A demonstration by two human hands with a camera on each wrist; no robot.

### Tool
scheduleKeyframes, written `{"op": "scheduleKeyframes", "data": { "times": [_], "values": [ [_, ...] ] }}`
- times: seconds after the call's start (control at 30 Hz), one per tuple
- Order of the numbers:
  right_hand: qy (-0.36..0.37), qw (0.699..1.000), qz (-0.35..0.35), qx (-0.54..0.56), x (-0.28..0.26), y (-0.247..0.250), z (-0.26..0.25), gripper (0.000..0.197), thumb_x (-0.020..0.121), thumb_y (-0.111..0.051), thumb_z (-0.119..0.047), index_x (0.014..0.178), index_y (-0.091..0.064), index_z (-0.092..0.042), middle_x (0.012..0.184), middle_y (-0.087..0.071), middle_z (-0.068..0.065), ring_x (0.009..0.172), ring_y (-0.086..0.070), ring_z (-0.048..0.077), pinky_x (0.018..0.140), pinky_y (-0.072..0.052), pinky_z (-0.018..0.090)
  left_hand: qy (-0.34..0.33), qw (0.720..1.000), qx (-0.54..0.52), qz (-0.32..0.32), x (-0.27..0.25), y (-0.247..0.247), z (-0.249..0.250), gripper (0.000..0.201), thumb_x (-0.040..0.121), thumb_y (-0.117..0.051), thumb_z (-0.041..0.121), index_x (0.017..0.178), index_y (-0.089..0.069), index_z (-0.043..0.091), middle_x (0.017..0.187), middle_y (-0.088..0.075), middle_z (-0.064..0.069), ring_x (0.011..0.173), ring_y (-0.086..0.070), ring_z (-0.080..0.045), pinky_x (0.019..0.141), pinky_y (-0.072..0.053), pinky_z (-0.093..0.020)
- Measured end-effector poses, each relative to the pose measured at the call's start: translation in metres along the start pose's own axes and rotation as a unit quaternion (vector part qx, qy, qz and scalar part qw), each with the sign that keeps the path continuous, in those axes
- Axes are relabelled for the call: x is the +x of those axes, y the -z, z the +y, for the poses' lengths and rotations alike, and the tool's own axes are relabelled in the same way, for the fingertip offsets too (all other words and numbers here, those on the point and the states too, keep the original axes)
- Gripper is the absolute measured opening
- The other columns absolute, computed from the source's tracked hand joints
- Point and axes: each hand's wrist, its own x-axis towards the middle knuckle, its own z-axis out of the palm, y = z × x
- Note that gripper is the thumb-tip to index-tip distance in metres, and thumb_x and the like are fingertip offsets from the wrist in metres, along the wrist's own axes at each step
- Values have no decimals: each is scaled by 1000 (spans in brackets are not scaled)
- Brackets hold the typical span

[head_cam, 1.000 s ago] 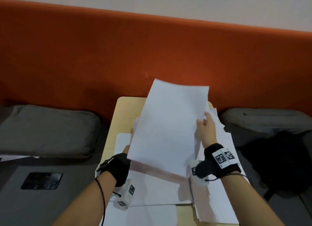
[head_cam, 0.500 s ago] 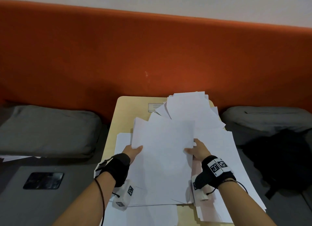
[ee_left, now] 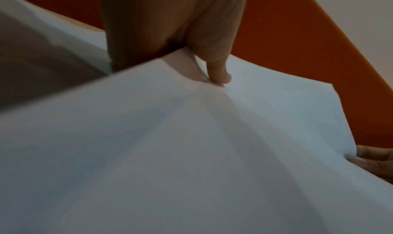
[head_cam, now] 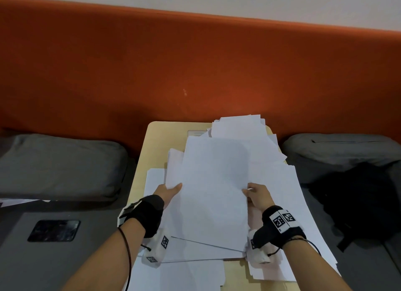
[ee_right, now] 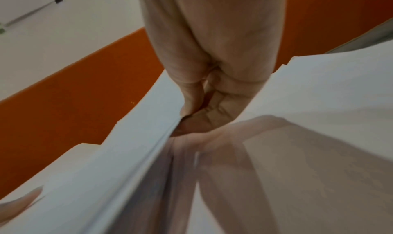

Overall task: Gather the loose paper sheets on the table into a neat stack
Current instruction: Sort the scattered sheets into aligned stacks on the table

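A bundle of white paper sheets [head_cam: 213, 188] lies over the middle of a small wooden table [head_cam: 156, 136], held at both side edges. My left hand [head_cam: 170, 190] pinches its left edge, thumb on top and fingers underneath; the left wrist view shows the thumb [ee_left: 219, 71] pressing a crease into the bundle [ee_left: 191, 153]. My right hand [head_cam: 255, 194] pinches the right edge, and in the right wrist view the thumb and fingers [ee_right: 191, 116] clamp the edge of the sheets [ee_right: 119, 162]. More loose sheets [head_cam: 280, 203] lie fanned out beneath and to the right.
Further sheets [head_cam: 238, 126] are heaped at the table's far end against an orange padded wall [head_cam: 195, 62]. Grey cushions [head_cam: 58, 162] flank the table on both sides. A black bag [head_cam: 358, 201] lies on the right, and a dark phone [head_cam: 54, 230] on the grey seat at left.
The bundle, held tilted up in the air a second ago, has come down flat over the pile. My right hand slid back toward me along its right edge; my left thumb now shows on top.
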Motion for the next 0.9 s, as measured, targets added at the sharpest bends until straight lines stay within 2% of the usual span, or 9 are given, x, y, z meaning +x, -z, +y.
{"op": "scheduleKeyframes", "data": {
  "times": [0.1, 0.17, 0.23, 0.33, 0.5, 0.63, 0.77, 0.83, 0.9],
  "values": [
    [20, 1000, 7, 16, -11, 2, -10, 15, 87, -60, -6, 73, -67, -7, 70, -65, 8, 69, -58, 26, 74, -51, 40, -2, 1000, 10, -7, 2, 1, -2, 54, 87, -62, 32, 125, -49, -4, 121, -58, -17, 109, -55, -31, 92, -42, -31],
    [35, 999, 4, 6, -19, 0, -17, 30, 87, -60, -3, 58, -60, -12, 52, -54, -4, 57, -48, 20, 60, -41, 29, 2, 1000, 6, -12, 4, 3, -4, 57, 84, -66, 34, 125, -51, -4, 118, -61, -18, 108, -57, -33, 97, -45, -37],
    [47, 999, -1, -4, -21, -3, -19, 40, 88, -59, -2, 50, -51, -15, 45, -45, -6, 50, -42, 16, 54, -34, 25, 1, 1000, -1, -18, 5, 4, -5, 57, 83, -68, 33, 123, -52, -3, 117, -62, -18, 107, -59, -34, 96, -46, -38],
    [58, 998, -12, -22, -22, -4, -21, 30, 89, -58, -4, 59, -51, -6, 48, -44, -1, 51, -41, 18, 57, -34, 27, -4, 1000, 0, -20, 1, 3, -2, 53, 84, -67, 29, 123, -51, -3, 118, -60, -18, 103, -57, -30, 88, -44, -32],
    [52, 995, 67, -58, -18, 12, -22, 36, 92, -53, -5, 58, -49, -18, 51, -45, -1, 55, -41, 20, 62, -37, 27, -9, 1000, -12, -22, 0, 2, -2, 55, 84, -67, 25, 127, -47, -4, 126, -56, -17, 111, -53, -29, 93, -39, -30],
    [52, 991, 10, -124, -25, 9, -24, 43, 92, -54, -7, 53, -40, -20, 54, -41, -2, 55, -40, 15, 56, -33, 24, -18, 999, -30, -25, 0, 0, -3, 52, 84, -67, 18, 127, -47, -4, 124, -56, -14, 118, -51, -30, 97, -39, -30],
    [57, 987, -7, -149, -27, -18, -22, 41, 88, -59, -9, 54, -37, -15, 54, -38, 0, 55, -36, 16, 52, -29, 23, -17, 1000, -1, -23, -3, 1, -2, 49, 84, -67, 21, 123, -51, -4, 117, -59, -15, 102, -56, -29, 89, -44, -33],
    [48, 990, 4, -130, -26, -27, -23, 27, 87, -62, -10, 64, -48, -14, 61, -47, -1, 57, -44, 13, 52, -35, 20, -22, 999, 17, -16, -4, 1, -1, 46, 87, -64, 18, 125, -50, -4, 120, -58, -17, 97, -54, -27, 85, -42, -31],
    [38, 992, 18, -119, -27, -30, -25, 13, 86, -66, -13, 81, -54, -10, 77, -54, 2, 70, -51, 16, 54, -37, 16, -26, 1000, -1, -13, -9, 1, 0, 43, 89, -60, 14, 126, -48, -5, 121, -58, -18, 98, -53, -27, 87, -43, -33]
  ]
}}
